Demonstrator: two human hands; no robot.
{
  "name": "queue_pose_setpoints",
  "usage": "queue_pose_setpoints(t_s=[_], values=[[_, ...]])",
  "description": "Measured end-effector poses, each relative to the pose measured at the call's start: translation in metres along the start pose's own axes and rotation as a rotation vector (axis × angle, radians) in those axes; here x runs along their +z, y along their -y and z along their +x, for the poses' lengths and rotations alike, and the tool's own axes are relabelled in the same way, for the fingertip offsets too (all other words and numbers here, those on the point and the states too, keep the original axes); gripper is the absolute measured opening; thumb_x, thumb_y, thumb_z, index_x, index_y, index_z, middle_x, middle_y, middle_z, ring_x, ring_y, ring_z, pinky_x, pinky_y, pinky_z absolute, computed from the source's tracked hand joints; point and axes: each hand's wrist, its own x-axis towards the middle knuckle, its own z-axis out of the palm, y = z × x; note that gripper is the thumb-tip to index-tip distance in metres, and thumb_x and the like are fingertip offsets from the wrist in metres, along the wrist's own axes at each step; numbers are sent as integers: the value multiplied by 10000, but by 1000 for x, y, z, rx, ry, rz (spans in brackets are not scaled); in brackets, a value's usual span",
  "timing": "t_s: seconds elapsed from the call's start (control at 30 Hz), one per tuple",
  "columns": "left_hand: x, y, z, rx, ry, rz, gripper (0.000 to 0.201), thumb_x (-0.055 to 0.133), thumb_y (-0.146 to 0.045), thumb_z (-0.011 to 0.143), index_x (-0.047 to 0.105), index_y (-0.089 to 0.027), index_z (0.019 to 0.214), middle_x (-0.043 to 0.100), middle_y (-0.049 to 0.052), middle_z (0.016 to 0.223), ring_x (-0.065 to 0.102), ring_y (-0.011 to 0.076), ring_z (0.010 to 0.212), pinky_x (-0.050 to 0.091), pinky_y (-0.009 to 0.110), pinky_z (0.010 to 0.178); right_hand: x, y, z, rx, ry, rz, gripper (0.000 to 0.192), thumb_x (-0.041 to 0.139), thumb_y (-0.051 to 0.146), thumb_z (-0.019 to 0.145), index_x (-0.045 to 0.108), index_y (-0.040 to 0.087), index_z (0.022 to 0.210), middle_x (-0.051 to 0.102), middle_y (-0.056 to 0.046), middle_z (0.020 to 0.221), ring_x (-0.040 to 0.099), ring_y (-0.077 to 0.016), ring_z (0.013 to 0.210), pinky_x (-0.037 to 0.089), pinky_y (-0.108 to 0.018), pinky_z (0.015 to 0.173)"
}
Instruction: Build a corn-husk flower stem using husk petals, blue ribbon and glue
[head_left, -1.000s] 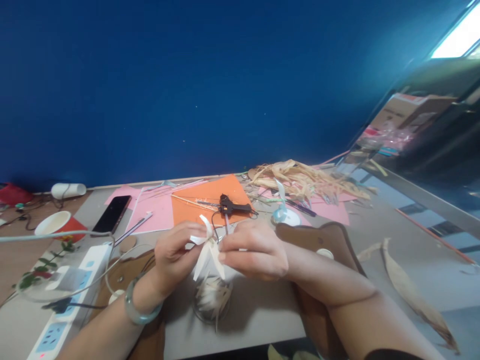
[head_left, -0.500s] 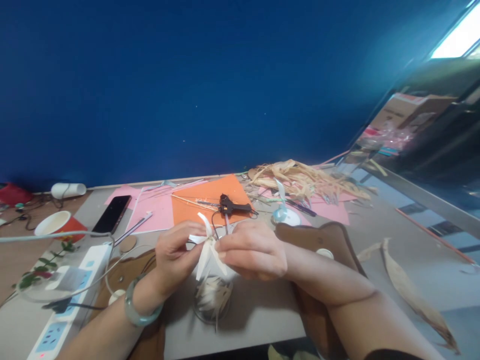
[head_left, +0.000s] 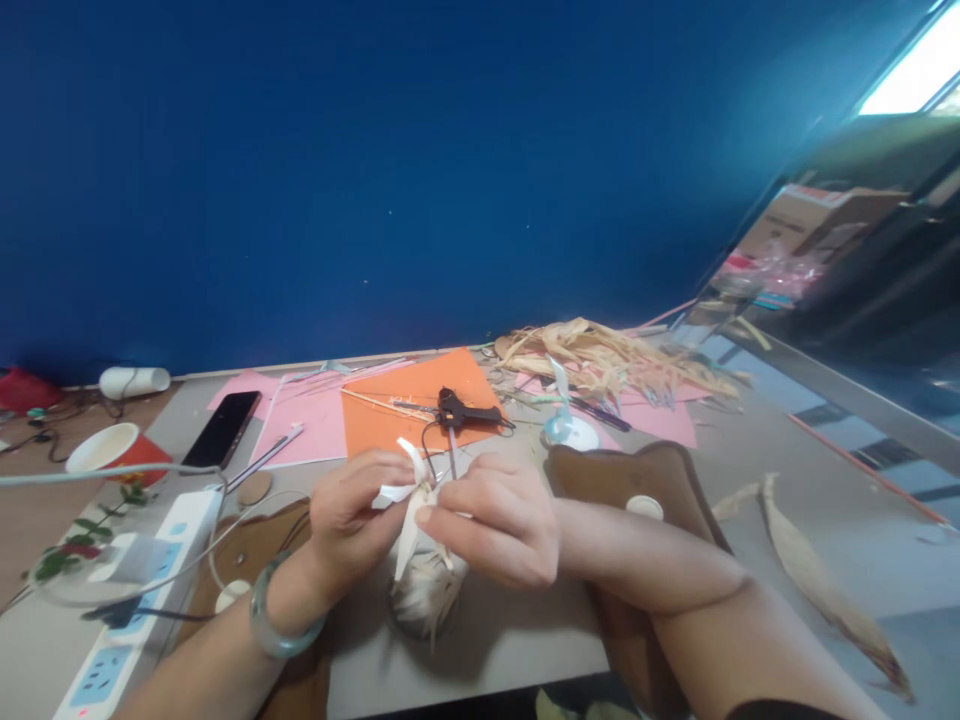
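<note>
Holding: both hands pinch a pale husk flower (head_left: 414, 505) above the table (head_left: 517, 630).
Material: thin, dry, pointed petals, cream-coloured, splayed outward.
Left hand (head_left: 352, 520): grip pressed together on the petals' left side, wrist bent, a glassy bangle (head_left: 274, 625) on it.
Right hand (head_left: 491, 520): fingertips pinching the flower's centre, knuckles up.
Below: a fringed husk bundle (head_left: 427, 595).

A deep blue wall (head_left: 375, 170) rises behind the grey table (head_left: 525, 630). Right of the wall, a bright window (head_left: 919, 75) glows.
</note>
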Motion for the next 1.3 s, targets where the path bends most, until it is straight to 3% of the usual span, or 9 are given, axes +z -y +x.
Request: queue_pose_setpoints(t_s=[0.17, 0.5, 0.7, 0.97, 1.3], values=[[0, 1, -1, -67, 0, -19, 112, 670, -78, 806, 652, -188, 813, 690, 12, 734, 655, 125, 655, 526, 219, 591, -1, -4, 0, -28, 7, 42, 204, 520, 91, 872, 723, 72, 853, 702, -88, 739, 623, -146, 609, 434, -276, 466], [1, -8, 7, -150, -25, -101, 118, 683, -94, 805, 643, -171, 725, 686, 9, 646, 624, 120, 573, 450, 207, 499, -1, -8, 0, -76, 12, 53, 193, 552, 97, 853, 739, 93, 809, 699, -79, 743, 588, -133, 585, 421, -271, 456], [1, -5, 3, -92, -12, -36, 114, 670, -87, 809, 643, -186, 760, 689, 18, 685, 631, 134, 594, 465, 230, 504, -2, -5, -2, -70, 31, -12, 172, 576, 112, 844, 741, 126, 793, 665, -63, 768, 586, -118, 615, 436, -262, 489], [-2, -2, -2, 30, 48, 68, 154, 619, -47, 810, 649, -181, 880, 680, 30, 758, 640, 137, 654, 493, 224, 530, 5, 4, 1, -29, -58, -244, 69, 657, 147, 774, 715, 182, 788, 557, -57, 889, 540, -125, 721, 407, -262, 555], [-1, -5, -1, 47, 35, 48, 101, 613, -104, 841, 673, -160, 900, 687, 47, 766, 664, 148, 679, 532, 227, 575, 5, 11, -1, -8, 35, -235, 81, 683, 224, 791, 707, 193, 862, 553, -69, 943, 555, -167, 824, 410, -309, 645]])
